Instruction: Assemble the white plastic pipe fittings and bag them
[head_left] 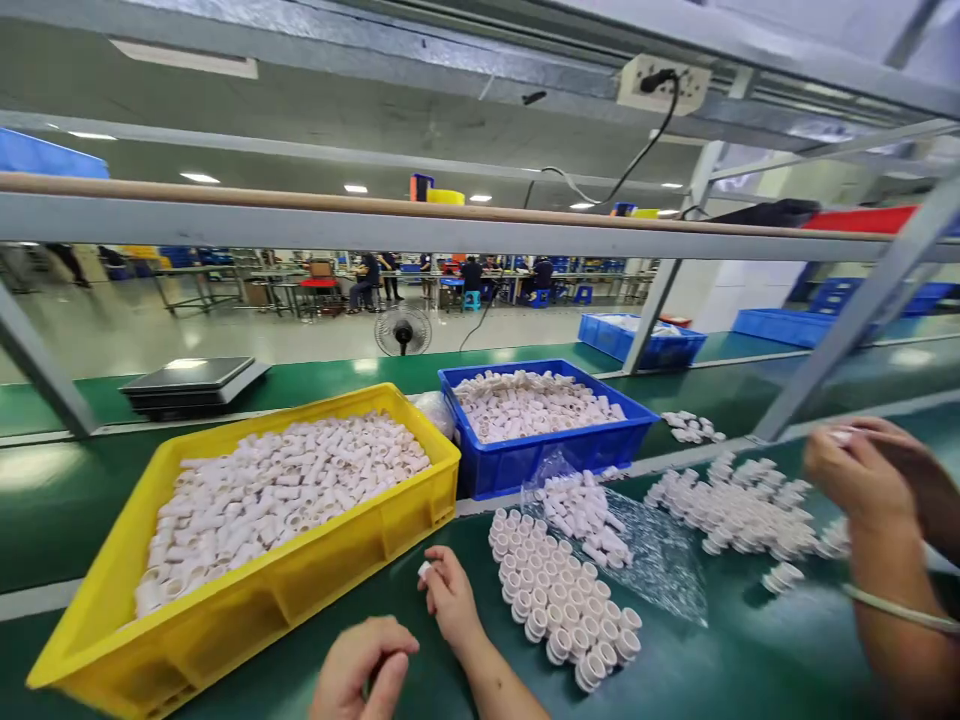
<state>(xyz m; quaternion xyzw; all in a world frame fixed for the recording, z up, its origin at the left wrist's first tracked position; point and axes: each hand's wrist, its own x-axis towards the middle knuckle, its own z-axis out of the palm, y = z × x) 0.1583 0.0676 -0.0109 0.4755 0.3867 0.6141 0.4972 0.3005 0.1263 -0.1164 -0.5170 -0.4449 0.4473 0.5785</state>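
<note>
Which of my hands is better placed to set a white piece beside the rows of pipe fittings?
Probably the right hand: it pinches a small white piece and is nearer the rows of pipe fittings. The left hand is farther off, with nothing visible in its grasp.

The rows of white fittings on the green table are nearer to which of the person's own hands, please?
The right: the right hand is just left of the rows of white fittings, not touching them; the left hand is farther left.
</note>
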